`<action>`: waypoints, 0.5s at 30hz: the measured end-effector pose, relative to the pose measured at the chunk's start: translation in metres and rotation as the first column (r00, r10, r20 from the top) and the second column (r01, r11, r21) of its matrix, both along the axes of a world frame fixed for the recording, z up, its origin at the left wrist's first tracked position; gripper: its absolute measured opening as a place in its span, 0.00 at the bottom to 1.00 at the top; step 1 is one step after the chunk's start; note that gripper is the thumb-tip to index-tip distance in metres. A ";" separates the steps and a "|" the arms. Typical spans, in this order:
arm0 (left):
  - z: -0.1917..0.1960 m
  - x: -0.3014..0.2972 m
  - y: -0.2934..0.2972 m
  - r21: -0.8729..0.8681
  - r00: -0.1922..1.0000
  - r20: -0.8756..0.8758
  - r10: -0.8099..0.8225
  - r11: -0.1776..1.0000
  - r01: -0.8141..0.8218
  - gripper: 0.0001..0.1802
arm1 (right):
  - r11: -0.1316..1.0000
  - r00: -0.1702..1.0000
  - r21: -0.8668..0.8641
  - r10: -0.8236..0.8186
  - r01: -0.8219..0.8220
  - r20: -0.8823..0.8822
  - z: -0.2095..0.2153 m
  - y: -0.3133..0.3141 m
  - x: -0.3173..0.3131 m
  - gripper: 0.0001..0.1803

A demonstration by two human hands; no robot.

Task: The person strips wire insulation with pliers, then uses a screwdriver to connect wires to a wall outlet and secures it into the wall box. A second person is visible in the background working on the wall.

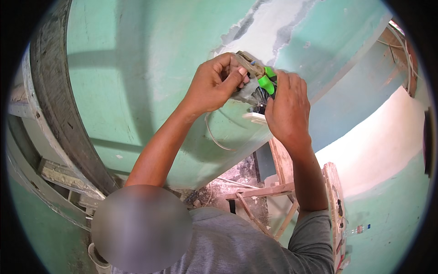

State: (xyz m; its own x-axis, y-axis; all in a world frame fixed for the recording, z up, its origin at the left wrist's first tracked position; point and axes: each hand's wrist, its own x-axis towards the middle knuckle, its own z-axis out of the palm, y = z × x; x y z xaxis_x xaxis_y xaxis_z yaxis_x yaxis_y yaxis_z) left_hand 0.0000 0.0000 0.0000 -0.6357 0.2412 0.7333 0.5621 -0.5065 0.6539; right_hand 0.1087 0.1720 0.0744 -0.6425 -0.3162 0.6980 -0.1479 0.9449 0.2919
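My left hand (212, 84) is raised to a green wall and pinches a beige electrical fitting (250, 64) at an opening full of dark wires (259, 97). My right hand (286, 109) is closed around a tool with green handles (268, 81), its tip hidden in the same opening. Both hands touch the fitting area and partly cover it. A white cover plate (254, 118) sticks out just under my right hand. A thin white wire (213, 137) loops down from the opening.
The green wall (137, 68) has a grey-white plaster patch (273, 23) above the opening. A wooden trestle (269, 192) stands below on rubble. A dark curved frame (54, 105) runs down the left. A board with small items (336, 205) stands at the right.
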 end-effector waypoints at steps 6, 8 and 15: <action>0.003 0.001 -0.001 0.015 1.000 -0.006 -0.024 1.000 0.025 0.08 | 0.999 0.987 0.027 0.012 -0.016 0.163 0.019 -0.002 0.003 0.21; 0.003 0.001 0.001 0.019 0.999 -0.010 -0.050 0.999 0.050 0.09 | 0.997 0.978 -0.002 0.077 -0.078 0.194 0.022 0.006 0.000 0.21; -0.001 -0.001 -0.004 -0.038 0.996 -0.039 -0.080 0.996 0.079 0.13 | 0.977 0.859 -0.214 0.106 0.004 0.501 0.044 -0.003 -0.007 0.20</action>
